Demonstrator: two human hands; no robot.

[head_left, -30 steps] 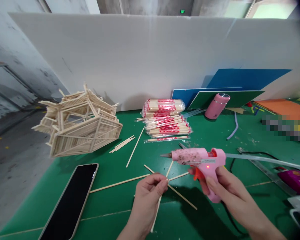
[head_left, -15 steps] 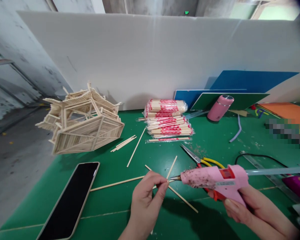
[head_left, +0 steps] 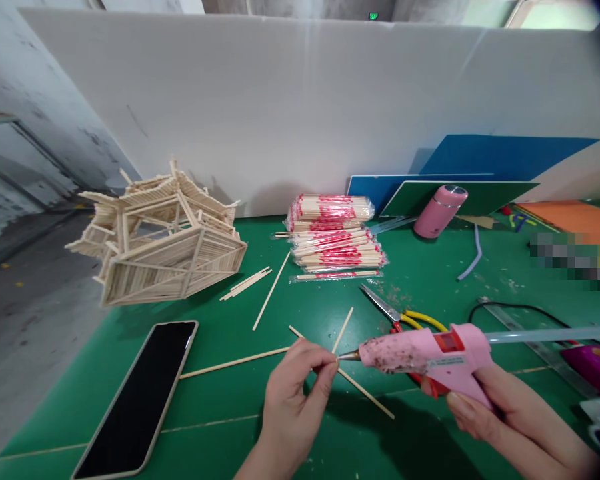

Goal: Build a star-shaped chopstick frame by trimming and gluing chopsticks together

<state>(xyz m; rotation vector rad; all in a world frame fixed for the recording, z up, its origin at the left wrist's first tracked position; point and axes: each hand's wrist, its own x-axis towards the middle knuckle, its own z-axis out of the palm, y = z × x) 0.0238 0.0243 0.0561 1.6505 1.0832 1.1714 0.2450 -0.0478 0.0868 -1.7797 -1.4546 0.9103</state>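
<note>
stick: short end point(head_left: 335, 361) shows betw. thumb & forefinger, rest hidden behind the hand; held just above mat point(head_left: 220, 427), front centre
L hand: point(head_left: 293, 400) narrow pinch on stick, other fingers curled
gun: pink glue gun point(head_left: 425, 353) level, nozzle pointing left, tip at the stick end; touching or a hair off, can't tell
R hand: point(head_left: 490, 407) wrapped round gun grip; finger on trigger not visible
done (judged): model point(head_left: 165, 247) of many sticks stands far left, looks largely built
left (judged): no glue bead seen on the held stick; not joined to anything yet
loose sticks: several point(head_left: 235, 364) flat on mat, under & beside L hand
further out: phone point(head_left: 137, 400) near left; packs point(head_left: 335, 240) of sticks at back; scissors point(head_left: 395, 313) behind gun
</note>
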